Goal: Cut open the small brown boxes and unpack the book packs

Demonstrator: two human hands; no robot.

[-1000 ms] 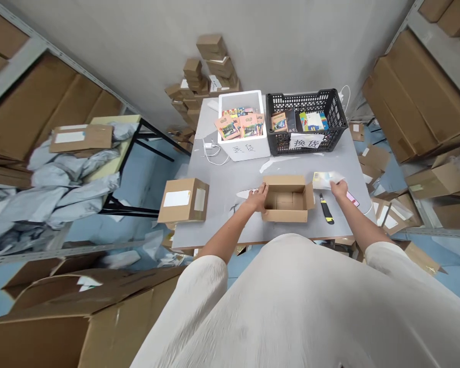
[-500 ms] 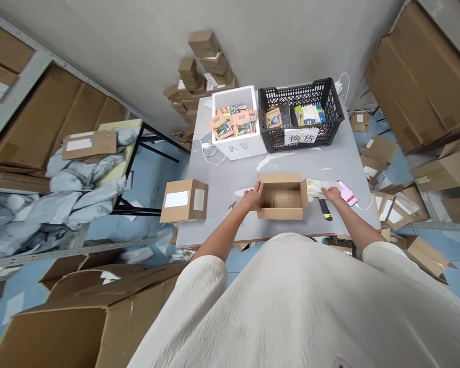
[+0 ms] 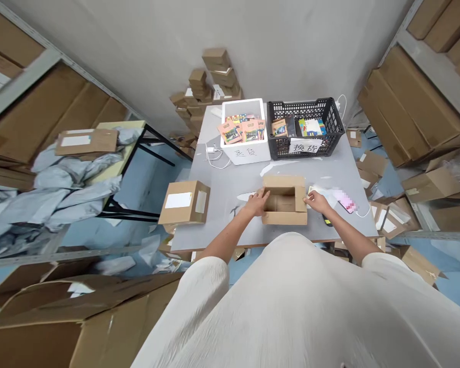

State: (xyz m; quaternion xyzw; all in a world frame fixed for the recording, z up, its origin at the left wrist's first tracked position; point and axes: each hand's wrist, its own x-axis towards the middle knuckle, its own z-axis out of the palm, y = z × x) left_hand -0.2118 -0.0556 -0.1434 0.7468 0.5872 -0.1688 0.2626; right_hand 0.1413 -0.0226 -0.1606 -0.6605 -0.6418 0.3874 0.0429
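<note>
An open cardboard box [image 3: 283, 219] stands on the grey table near its front edge, and its inside looks bare. My left hand [image 3: 256, 202] is closed on the box's left edge, fingers over the rim. On the opposite side, my right hand [image 3: 317, 201] grips the right end flap between thumb and fingers. Behind that hand lies a clear plastic packet [image 3: 325, 191], partly covered. A black and yellow cutter [image 3: 327, 221] is mostly hidden under my right forearm. The phone [image 3: 345, 201] lies further right with a white cable.
A white foam box [image 3: 253, 153] of booklets and a black crate [image 3: 331, 145] with books stand at the back. A closed carton [image 3: 184, 202] sits at the table's left edge. Grey parcels [image 3: 88, 189] cover a side table; a large open carton [image 3: 130, 317] stands lower left.
My right hand has moved left from the plastic packet to the box's right flap. My left hand stays at the left edge. The view has shifted slightly.
</note>
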